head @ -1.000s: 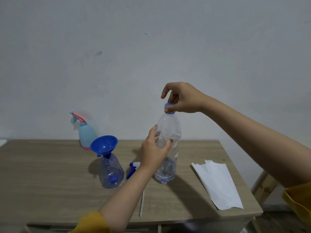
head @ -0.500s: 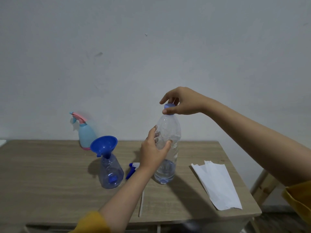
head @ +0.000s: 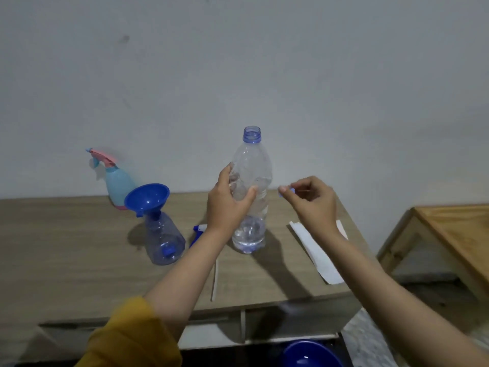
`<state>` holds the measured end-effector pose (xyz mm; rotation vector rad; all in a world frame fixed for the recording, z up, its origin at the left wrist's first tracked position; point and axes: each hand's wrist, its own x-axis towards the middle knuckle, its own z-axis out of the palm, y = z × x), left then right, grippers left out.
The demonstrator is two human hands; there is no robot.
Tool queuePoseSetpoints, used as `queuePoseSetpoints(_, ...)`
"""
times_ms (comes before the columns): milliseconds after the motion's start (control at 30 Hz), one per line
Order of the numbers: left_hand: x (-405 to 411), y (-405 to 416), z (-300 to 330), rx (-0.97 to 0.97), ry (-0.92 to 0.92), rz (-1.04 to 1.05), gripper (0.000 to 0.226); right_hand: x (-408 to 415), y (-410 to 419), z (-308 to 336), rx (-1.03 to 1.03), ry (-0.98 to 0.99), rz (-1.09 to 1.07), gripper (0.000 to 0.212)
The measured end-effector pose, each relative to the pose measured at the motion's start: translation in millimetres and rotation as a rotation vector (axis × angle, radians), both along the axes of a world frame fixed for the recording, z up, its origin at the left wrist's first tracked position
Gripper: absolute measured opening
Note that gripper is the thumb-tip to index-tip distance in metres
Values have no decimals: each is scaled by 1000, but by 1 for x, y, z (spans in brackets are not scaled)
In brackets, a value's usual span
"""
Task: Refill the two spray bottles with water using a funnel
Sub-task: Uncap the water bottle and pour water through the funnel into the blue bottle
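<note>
A clear water bottle (head: 251,165) stands upright on the wooden table (head: 66,247), its neck uncapped, with a little water at the bottom. My left hand (head: 229,205) grips its middle. My right hand (head: 312,201) is to the right of the bottle and pinches the small blue cap (head: 287,191) between thumb and fingers. A blue funnel (head: 147,197) sits in the neck of a clear blue spray bottle (head: 164,239) left of my arm. A light-blue spray bottle with a pink trigger head (head: 116,181) stands behind it by the wall.
A blue and white spray head (head: 197,233) lies on the table behind my left forearm, its white tube (head: 214,282) pointing toward the front edge. White paper (head: 315,250) lies at the right. A wooden stool (head: 455,234) stands right of the table. A blue bowl (head: 309,353) sits below.
My right hand has lifted the blue cap off the water bottle and moved down to the right with it. The bottle neck now stands bare. My view has tilted downward.
</note>
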<state>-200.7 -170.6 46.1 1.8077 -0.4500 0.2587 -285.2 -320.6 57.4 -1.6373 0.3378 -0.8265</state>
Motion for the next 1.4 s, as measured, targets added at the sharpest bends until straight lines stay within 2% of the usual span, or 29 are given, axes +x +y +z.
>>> queuePoseSetpoints(167,1,0,-1,-13,16,-7,75,-31,15,-118,-103,315,-61,23)
queuePoseSetpoints(267,-1,1,0,-3,8,-13,74,-37,21,-157,-248,353,-67,24)
queuePoseSetpoints(433,-2,2,0,0,7,-18,73,-38,22,-176,-375,378,-33,21)
queuePoseSetpoints(600,-2,3,5,-4,31,-37,74,-34,23,-158,-294,285,-79,28)
queuePoseSetpoints(800,0,13,23,93,88,-56,81,2,28,-79,-303,-42,-72,54)
queuePoseSetpoints(900,-6,31,37,83,-11,15,77,26,34,-34,-333,-209,-28,77)
queuePoseSetpoints(1000,-6,63,47,139,-171,131,70,50,38,-8,-506,-237,-6,105)
queuePoseSetpoints(1067,0,89,46,230,-207,222,75,63,44,-5,-581,-238,-9,114)
queuePoseSetpoints(1133,6,116,40,316,-187,294,88,75,53,-7,-607,-238,-30,112)
queuePoseSetpoints(1200,12,139,32,350,-81,319,98,84,64,-7,-607,-216,-73,102)
queuePoseSetpoints(1300,20,163,18,349,44,304,109,93,79,-1,-698,-193,-67,93)
queuePoseSetpoints(1400,26,174,8,276,120,250,110,95,92,13,-787,-211,-2,91)
